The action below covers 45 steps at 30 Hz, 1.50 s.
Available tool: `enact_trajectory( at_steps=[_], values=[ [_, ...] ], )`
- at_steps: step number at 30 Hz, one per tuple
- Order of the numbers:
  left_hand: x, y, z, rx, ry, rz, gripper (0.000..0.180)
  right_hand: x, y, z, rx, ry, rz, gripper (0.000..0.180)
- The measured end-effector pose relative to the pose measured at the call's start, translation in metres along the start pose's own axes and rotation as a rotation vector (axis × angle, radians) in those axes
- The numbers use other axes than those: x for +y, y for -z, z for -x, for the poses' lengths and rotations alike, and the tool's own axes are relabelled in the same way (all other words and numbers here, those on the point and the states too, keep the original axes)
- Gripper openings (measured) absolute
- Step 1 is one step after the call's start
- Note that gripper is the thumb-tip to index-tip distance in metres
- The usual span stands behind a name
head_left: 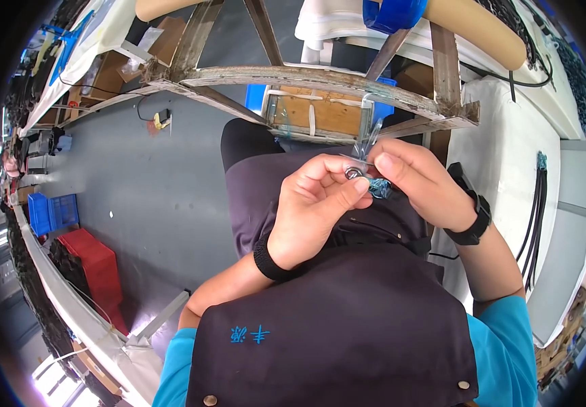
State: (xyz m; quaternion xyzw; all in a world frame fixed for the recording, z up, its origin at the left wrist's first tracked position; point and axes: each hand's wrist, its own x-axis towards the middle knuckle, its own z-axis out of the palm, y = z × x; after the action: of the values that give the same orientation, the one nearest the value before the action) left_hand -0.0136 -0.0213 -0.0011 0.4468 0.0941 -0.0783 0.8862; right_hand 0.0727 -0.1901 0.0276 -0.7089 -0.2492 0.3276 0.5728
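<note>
My left hand (pixel 316 200) is closed, thumb and index finger pinching by a small shiny metal ring (pixel 353 173). Just beyond the thumb tip is a small bundle of teal and dark thread (pixel 379 188), between my two hands. My right hand (pixel 418 178) is closed too, its thumb and fingers pinched together over the bundle. A thin, clear or silvery strip-like piece (pixel 369 141) sticks up beside the right fingertips; its kind is too unclear to name. What exactly each set of fingertips grips is partly hidden.
In front stands a worn metal frame (pixel 306 76) with tan rolls on top and a blue ring (pixel 394 15). A white-covered table (pixel 489 136) at right bears dark cords (pixel 537 217). To the left are a red box (pixel 96 271) and a blue crate (pixel 52 211).
</note>
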Motion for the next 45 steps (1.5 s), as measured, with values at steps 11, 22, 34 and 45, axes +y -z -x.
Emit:
enact_trajectory(
  at_steps=[11,22,34,45],
  values=[
    [0.01,0.009,0.007,0.072,0.062,-0.011,0.017,0.06,0.066,0.129,0.522,-0.331,0.055,0.037],
    [0.017,-0.01,0.008,-0.002,0.059,0.012,0.013,0.188,0.1,0.306,1.419,-1.219,1.085,0.026],
    [0.01,-0.03,0.002,-0.01,0.042,-0.034,0.017,0.028,-0.01,0.09,0.58,0.439,0.67,0.061],
    [0.033,-0.006,0.014,-0.255,-0.286,-0.428,0.013,-0.009,-0.035,0.054,0.147,0.031,-0.282,0.02]
  ],
)
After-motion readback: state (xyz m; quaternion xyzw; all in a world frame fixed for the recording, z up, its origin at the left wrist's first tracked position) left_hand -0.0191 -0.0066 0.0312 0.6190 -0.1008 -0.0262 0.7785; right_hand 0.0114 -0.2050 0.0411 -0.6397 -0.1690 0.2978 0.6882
